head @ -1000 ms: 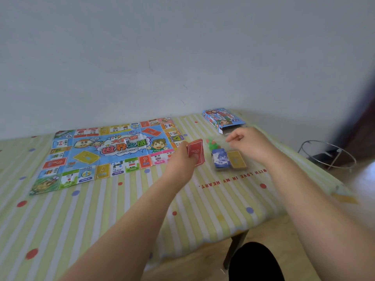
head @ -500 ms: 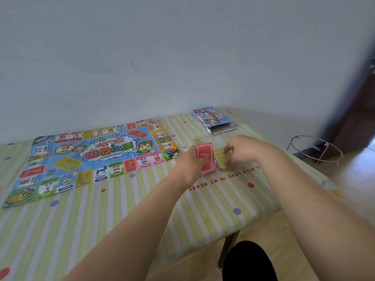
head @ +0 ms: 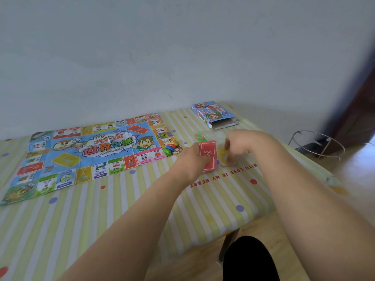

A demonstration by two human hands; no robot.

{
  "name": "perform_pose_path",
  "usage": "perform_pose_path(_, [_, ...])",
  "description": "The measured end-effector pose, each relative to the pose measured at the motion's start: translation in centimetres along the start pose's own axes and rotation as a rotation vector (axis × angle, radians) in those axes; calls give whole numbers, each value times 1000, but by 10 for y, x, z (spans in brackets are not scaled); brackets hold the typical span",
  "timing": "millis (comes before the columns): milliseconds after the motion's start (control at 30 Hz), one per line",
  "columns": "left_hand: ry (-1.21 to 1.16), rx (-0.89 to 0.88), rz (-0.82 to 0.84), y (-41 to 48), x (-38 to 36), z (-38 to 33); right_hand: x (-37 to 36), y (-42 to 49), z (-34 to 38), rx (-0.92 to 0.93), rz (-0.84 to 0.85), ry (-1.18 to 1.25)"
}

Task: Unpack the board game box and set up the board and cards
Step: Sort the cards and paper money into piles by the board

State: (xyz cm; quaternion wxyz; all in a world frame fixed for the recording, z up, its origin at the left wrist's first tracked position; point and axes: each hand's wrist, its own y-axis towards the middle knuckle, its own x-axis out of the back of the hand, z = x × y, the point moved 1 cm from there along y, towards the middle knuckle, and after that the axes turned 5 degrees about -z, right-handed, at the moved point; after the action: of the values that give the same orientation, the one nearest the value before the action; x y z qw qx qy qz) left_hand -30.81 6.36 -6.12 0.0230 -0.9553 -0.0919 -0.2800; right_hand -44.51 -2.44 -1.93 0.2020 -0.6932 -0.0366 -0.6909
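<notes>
Left hand point(head: 190, 159) is gripping the red deck point(head: 209, 155), right hand point(head: 241, 142) beside it pinching yellow cards point(head: 223, 157), striped tablecloth point(head: 121, 199) stretching wide below both wrists.

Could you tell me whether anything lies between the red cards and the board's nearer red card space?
Yes: coloured tokens sit on the board's right corner, roughly between the red cards in the left hand and that red card space.

Your near strip of striped tablecloth point(head: 105, 220) lies bare; the game board point(head: 91, 153) fills the left, coloured tokens point(head: 170, 149) crowd its right corner, and the open box point(head: 213, 114) sits beyond.
</notes>
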Motion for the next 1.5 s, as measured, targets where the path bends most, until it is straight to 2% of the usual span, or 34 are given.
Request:
perform_pose_path(267, [4, -1, -11, -1, -2, 2, -1, 0, -3, -13, 29, 84])
perform_pose_path(567, [41, 1, -10, 0, -3, 0, -6, 0, -2, 50, -39, 146])
perform_pose_path(800, [33, -12, 7, -2, -2, -1, 1, -2, -11, 78, 27, 404])
perform_pose_path(1033, [-35, -17, 23, -8, 1, -3, 15, -11, -19, 59, -158, 544])
perform_pose_path(1267, [-174, -54, 21, -12, 25, -7, 39, -30, -11, 83, -455, 782])
perform_pose_path(1367, [-83, -78, -4, -14, 38, -4, 44, -39, 8, 156, -467, 871])
perform_pose_path(1500, [-25, -66, -70, -17, 52, 3, 39, -44, 33, 246, -408, 869])
